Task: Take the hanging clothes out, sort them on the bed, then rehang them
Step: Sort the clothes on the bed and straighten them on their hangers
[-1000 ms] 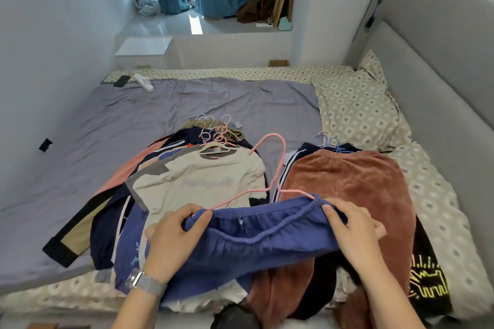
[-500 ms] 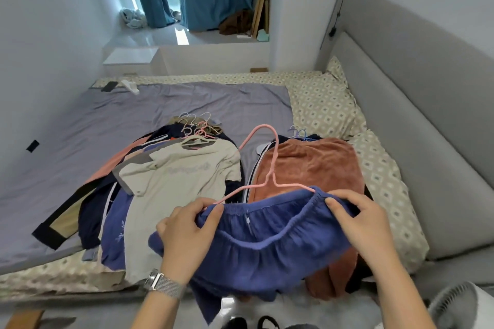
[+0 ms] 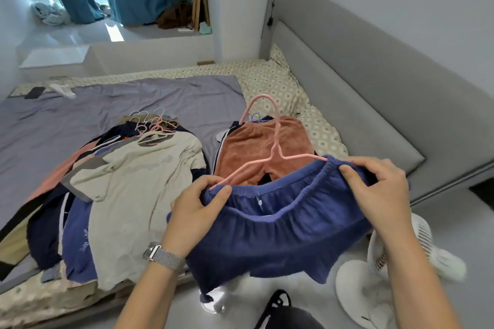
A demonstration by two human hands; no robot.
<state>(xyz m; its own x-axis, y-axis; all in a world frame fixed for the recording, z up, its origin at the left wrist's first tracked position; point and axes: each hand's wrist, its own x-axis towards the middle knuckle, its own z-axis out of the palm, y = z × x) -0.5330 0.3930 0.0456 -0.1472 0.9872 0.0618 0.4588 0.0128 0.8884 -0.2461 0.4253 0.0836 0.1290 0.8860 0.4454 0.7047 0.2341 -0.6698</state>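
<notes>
Hands, left hand point(image 3: 193, 211) and right hand point(image 3: 379, 189), pinch blue shorts point(image 3: 272, 243) waistband taut, seating it on pink hanger point(image 3: 272, 153).

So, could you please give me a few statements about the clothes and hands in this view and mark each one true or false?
1. Both hands hold the waistband of the blue shorts. True: left hand, right hand.
2. The pink hanger is threaded into the shorts. True.
3. The beige T-shirt tops the right-hand pile. False: it tops the left pile; the rust-coloured garment tops the right one.
4. The left wrist is bare. False: it wears a watch.
5. The shorts lie flat on the bed. False: they are held up near its edge.
</notes>
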